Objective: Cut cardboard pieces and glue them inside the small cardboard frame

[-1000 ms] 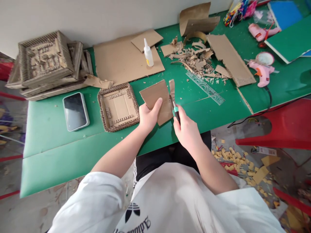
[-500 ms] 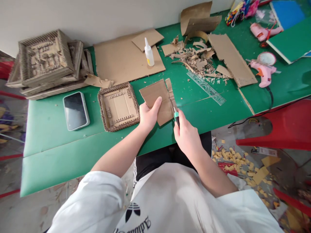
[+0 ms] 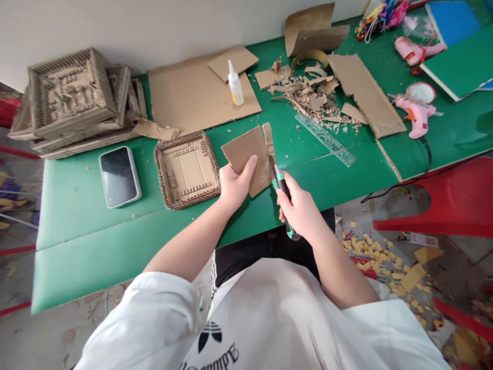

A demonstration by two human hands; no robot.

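Pulled back toward the body, the right hand grips the utility knife; beside it the left hand pinches the cardboard piece, thumb risking a slip-cut.

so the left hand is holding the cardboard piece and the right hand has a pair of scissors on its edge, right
Not scissors. In the head view the right hand grips a green-handled utility knife, blade at the right edge of the cardboard piece. The left hand does hold that piece.
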